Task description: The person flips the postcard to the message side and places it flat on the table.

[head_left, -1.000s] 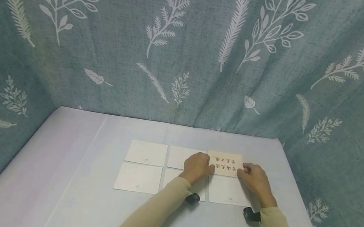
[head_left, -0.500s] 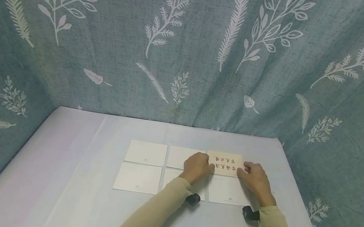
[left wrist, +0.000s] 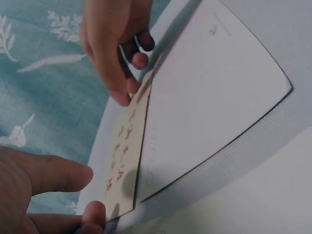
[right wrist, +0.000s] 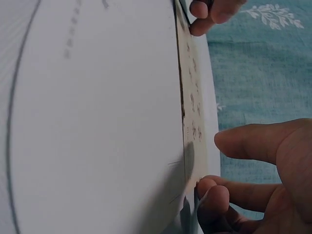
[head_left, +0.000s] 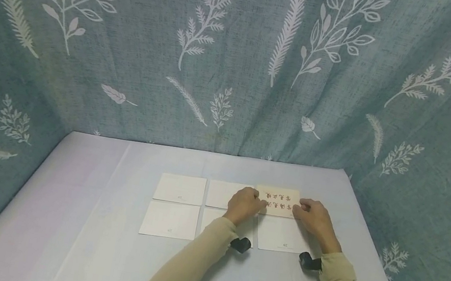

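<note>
A cream card with two rows of reddish-brown characters lies at the far right end of a two-row layout of cards. My left hand holds its left end, thumb and fingertips meeting at the edge. At the opposite end, my right hand pinches the edge. Its thumb and a bent finger come together there in the right wrist view, while another finger stands out straight above. A white card lies directly in front of the cream one. My left hand and forearm partly cover two middle white cards.
Two more white cards, a far one and a near one, lie at the left of the layout. A pale cloth covers the table. Blue-green leaf-patterned curtains hang behind and at both sides.
</note>
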Demonstrator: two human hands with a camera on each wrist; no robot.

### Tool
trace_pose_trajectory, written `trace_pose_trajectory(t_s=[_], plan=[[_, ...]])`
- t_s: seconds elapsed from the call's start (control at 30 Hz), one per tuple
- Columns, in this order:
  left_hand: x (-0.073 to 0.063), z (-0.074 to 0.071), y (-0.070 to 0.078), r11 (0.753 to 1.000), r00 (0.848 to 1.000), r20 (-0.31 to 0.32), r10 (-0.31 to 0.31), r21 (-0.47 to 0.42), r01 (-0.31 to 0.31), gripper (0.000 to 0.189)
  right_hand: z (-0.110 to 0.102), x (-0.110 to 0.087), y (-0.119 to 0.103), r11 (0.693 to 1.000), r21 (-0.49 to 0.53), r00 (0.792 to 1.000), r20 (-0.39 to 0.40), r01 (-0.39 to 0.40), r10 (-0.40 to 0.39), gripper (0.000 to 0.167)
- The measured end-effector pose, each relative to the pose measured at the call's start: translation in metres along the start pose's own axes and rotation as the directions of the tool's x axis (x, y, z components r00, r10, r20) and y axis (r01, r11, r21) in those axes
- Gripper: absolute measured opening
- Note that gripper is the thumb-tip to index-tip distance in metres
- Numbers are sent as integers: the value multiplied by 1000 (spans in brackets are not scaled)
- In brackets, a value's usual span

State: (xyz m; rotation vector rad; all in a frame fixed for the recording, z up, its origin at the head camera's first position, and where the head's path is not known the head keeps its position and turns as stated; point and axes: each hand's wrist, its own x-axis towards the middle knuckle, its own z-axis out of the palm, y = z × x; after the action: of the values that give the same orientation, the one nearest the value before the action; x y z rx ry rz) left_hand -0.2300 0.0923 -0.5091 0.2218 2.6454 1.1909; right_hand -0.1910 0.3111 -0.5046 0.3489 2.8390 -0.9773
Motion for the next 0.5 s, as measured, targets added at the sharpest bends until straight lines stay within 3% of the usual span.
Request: trace_pose_trajectory(t_s=[0.3,0.5], plan=[[1,-1,1,1000,1000,7,-27,-4,27,48,-6,4,-4,992,114,997,53,-61,55,56],[2,0,-2,1000,1000,6,-27,5,27,47,-7,5,-4,991,117,997,53,-67,61,57]])
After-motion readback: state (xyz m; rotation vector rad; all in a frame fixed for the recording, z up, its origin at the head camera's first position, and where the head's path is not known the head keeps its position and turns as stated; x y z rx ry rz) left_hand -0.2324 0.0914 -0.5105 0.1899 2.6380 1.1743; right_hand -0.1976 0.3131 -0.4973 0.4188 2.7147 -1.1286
